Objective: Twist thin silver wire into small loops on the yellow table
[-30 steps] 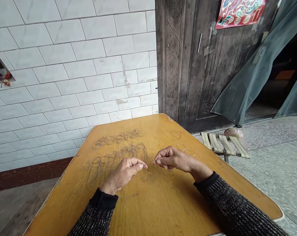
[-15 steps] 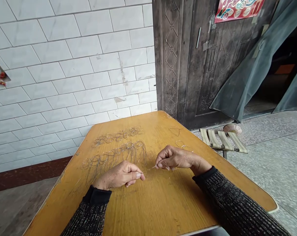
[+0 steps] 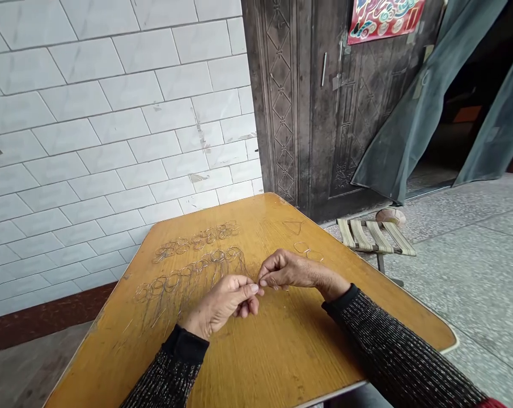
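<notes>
Head view. We see two bare hands meeting above a wooden table (image 3: 256,357). The left hand (image 3: 222,303) has its thumb and forefinger pressed together, its other fingers curled beneath. The right hand (image 3: 292,269), palm down, likewise pinches thumb against forefinger. The two sets of fingertips meet or very nearly meet; we cannot tell which. Between them both hands pinch a fine wire (image 3: 258,284), mostly covered by the fingers, so that its shape there cannot be read.

Left of the hands we note a near row of wire loops (image 3: 171,281) with long loose tails trailing toward the table's near side, several loops overlapping. Behind it lies a far row of wire loops (image 3: 182,245), roughly parallel to the first. Beyond the right hand we find a pair of round loops (image 3: 314,255) and, farther back, a roughly triangular loop (image 3: 293,228), both flat on the wood.

Around the table we observe a white tiled wall (image 3: 111,141), a dark carved door (image 3: 324,130), a grey-green curtain (image 3: 413,124) and a strapped stool (image 3: 373,235).
</notes>
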The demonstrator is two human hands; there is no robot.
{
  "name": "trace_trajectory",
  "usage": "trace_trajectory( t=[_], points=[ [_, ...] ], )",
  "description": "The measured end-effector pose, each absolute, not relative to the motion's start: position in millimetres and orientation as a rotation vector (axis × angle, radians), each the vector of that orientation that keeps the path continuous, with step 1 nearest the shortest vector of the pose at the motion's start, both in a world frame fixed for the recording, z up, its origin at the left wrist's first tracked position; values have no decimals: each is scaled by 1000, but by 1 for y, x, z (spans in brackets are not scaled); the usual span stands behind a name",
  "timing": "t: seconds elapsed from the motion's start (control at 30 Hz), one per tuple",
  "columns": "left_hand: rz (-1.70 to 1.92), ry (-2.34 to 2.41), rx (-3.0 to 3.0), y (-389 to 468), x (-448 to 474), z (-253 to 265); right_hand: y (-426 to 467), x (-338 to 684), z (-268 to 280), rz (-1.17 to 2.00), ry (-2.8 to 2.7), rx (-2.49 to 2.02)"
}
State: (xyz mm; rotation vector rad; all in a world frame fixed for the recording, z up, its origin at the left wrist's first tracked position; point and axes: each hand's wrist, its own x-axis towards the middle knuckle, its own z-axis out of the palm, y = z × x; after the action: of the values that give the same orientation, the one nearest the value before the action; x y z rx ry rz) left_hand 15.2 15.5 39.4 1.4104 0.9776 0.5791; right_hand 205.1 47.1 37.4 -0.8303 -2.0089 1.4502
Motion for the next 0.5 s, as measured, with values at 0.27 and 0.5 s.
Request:
trace_trajectory(
  t=[0.27,0.5],
  points=[
    [1152,962,1268,13,15,28,47,203,45,700,-1400,-793],
    [1338,1130,1561,10,24,25,29,186,40,1008,-1633,-789]
  ],
)
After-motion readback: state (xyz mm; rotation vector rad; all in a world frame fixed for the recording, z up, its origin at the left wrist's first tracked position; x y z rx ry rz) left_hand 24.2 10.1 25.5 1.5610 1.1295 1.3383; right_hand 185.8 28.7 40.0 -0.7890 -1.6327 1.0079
